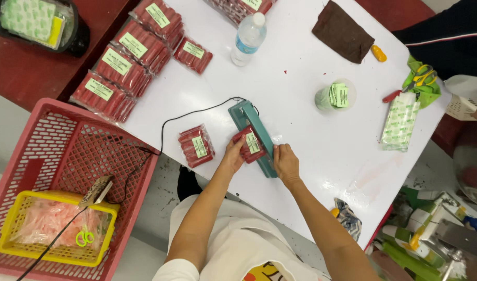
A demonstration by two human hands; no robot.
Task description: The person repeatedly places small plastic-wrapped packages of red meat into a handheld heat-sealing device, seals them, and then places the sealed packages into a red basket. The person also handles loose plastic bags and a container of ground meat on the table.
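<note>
1. White tabletop [321, 145]: work surface on which we see everything laid out; a red plastic mesh crate [67, 156] stands beside it, holding a yellow basket [20, 229].
2. Teal bar-shaped heat sealer [251, 136]: lies near the table's front edge, its black cord [165, 125] trailing off toward the crate. We judge that a clean seal needs the bag's open edge flat and square under the bar, with no wrinkle.
3. Stacked packs of red sticks with green labels [121, 67]: finished packs, piled at the far left of the table.
4. Left hand [233, 156]: fingers closed on the clear packet of red sticks with a pale green label [250, 144], pinching its near end and steadying it against the sealer. We would keep it level so that the sticks stay away from the seam.
5. Right hand [286, 162]: pressed down on the sealer's near end, fingers curled over it; it holds nothing else.
6. The packet itself: small, rectangular, glossy film over tight red sticks, lying across the sealer between both hands.
7. One similar loose red pack [197, 147]: lies just left of the left hand.
</note>
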